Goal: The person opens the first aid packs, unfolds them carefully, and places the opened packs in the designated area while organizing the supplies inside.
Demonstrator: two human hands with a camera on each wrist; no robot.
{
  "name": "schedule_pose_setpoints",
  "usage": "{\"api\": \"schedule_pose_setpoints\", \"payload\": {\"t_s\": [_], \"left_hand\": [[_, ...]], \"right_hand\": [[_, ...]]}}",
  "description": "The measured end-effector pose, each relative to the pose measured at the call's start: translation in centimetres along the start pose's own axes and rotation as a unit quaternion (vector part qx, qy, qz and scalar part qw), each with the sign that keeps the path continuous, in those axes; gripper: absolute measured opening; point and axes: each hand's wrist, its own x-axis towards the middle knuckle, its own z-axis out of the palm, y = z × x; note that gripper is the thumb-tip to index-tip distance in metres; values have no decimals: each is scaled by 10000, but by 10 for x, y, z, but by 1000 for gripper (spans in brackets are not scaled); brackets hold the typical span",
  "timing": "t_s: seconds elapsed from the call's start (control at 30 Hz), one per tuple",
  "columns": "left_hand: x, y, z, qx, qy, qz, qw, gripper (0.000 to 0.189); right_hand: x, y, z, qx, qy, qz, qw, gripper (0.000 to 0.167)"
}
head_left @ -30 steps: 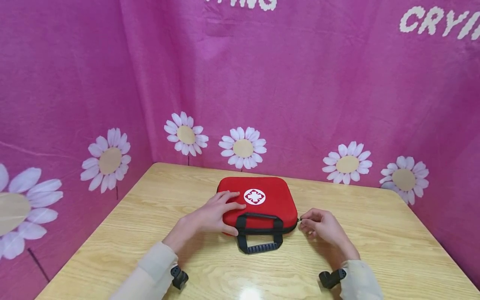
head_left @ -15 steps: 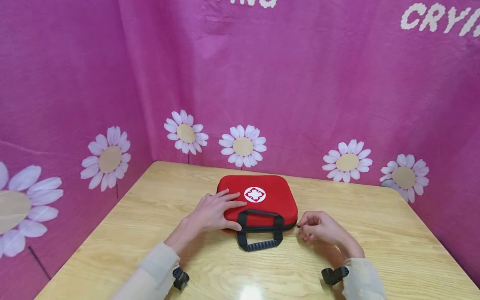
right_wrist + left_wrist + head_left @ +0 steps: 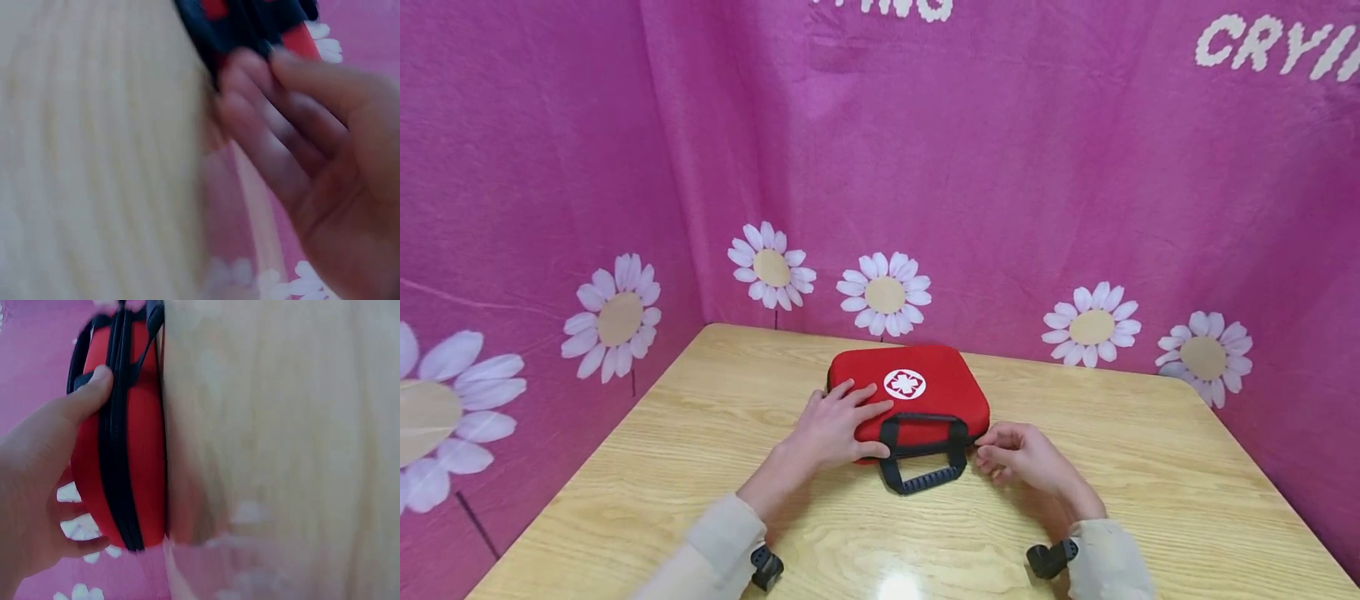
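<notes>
A red first-aid case point(image 3: 936, 371) with a white round emblem point(image 3: 905, 384) lies flat on the wooden table. Its black handle point(image 3: 929, 480) hangs toward me at the front. My left hand point(image 3: 835, 429) rests spread on the lid's left side; in the left wrist view its thumb point(image 3: 94, 394) lies against the lid beside the black zipper point(image 3: 116, 444). At the front right corner, the thumb and index finger of my right hand point(image 3: 1018, 454) pinch the zipper pull, a small glint point(image 3: 270, 47) of which shows in the right wrist view.
Bare wooden tabletop point(image 3: 1150, 467) surrounds the case. A magenta cloth backdrop point(image 3: 985, 167) with printed daisies stands behind the table and along its left side. Black wrist cameras point(image 3: 1051, 560) sit at both cuffs.
My right hand has moved left from beside the right corner to the front of it, pinching the zipper pull. The case has turned slightly and shifted left; my left hand stays on it.
</notes>
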Motion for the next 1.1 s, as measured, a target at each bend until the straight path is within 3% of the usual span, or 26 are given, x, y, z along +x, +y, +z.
{"api": "schedule_pose_setpoints", "payload": {"t_s": [0.1, 0.2, 0.4, 0.5, 0.63, 0.8, 0.97, 1.1], "left_hand": [[0, 5, -3, 124, 4, 92, 9999, 78], [-1, 5, -13, 68, -306, 284, 9991, 83], [-4, -13, -34, -836, -920, 529, 9908, 80], [-6, -21, -30, -1124, -984, 716, 9862, 75], [-10, -24, -17, -1123, -799, 854, 9868, 74], [-7, -18, -14, -700, -575, 764, 9930, 73], [2, 10, -15, 221, -353, 495, 9979, 74], [6, 31, -17, 686, -314, 279, 9968, 78]], "right_hand": [[3, 3, 1, -235, 505, -181, 9983, 21], [3, 6, 0, -263, 759, -168, 9966, 19], [5, 2, 1, -326, 698, -151, 9969, 21], [5, 0, 0, -332, 715, -116, 9968, 21], [3, 0, -3, -342, 588, -124, 9976, 23], [6, -6, 7, -320, 40, -56, 9995, 22], [14, -21, 29, -552, -454, -82, 9974, 17], [14, -25, 34, -660, -406, -158, 9969, 13]]}}
